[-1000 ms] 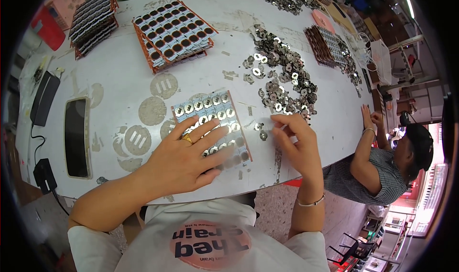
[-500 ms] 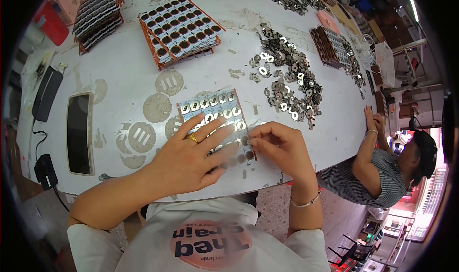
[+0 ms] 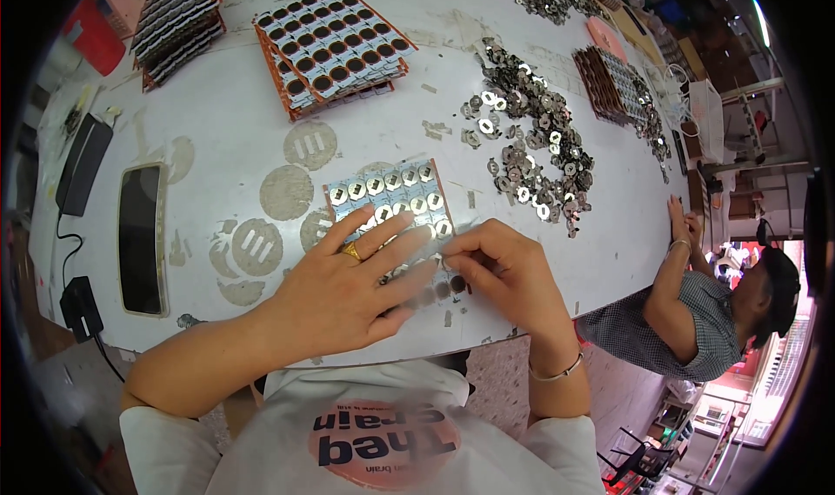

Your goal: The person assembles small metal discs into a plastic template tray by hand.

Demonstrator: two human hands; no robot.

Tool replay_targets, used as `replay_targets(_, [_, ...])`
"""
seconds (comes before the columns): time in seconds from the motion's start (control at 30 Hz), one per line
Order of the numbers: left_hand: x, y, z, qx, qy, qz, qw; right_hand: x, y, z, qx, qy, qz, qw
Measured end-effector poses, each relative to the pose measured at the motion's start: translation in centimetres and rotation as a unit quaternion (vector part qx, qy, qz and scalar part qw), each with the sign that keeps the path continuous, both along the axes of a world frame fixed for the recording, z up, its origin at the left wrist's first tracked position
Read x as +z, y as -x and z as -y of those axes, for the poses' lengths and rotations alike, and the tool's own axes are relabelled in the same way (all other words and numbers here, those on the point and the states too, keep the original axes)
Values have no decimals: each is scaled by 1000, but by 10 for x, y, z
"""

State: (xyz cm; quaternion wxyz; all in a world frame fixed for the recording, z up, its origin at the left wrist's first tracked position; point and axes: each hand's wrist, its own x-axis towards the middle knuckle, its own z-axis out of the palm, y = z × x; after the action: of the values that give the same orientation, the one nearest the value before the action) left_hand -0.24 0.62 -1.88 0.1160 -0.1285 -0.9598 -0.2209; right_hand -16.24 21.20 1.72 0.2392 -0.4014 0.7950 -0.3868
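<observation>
A light-blue circuit board panel (image 3: 441, 187) with orange side edges lies on the table in front of me. Shiny metal pieces (image 3: 375, 184) sit in its far rows, while dark round spots (image 3: 457, 284) show in its nearest row. My left hand (image 3: 348, 277), a gold ring on one finger, lies across the panel with fingers spread, covering much of its middle and left. At the panel's right edge, my right hand (image 3: 504, 273) has thumb and forefinger pinched together. Whatever those fingertips hold is too small and hidden to make out.
Loose metal pieces (image 3: 531, 138) are heaped to the right. Stacked panels stand at the back (image 3: 335, 47), far left (image 3: 178, 30) and far right (image 3: 609, 82). A phone (image 3: 143, 238) and a black adapter (image 3: 83, 308) lie left. Another person (image 3: 696, 312) works at the right edge.
My right hand has shifted slightly left, its pinched fingertips now further over the panel's edge. My left hand stays spread in nearly the same place. The view has moved slightly.
</observation>
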Motion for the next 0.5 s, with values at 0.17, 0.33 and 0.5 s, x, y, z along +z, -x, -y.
replay_targets(0.17, [1, 2, 0, -1, 1, 6, 1000, -5, -1, -5, -26, 5, -7, 1000])
replay_targets(0.33, [2, 0, -1, 0, 9, 19, 1000, 1, -2, 1, 27, 22, -94, 995])
replay_targets(0.5, [3, 1, -2, -3, 1, 23, 1000, -7, -5, -6, -27, -8, -66, 997])
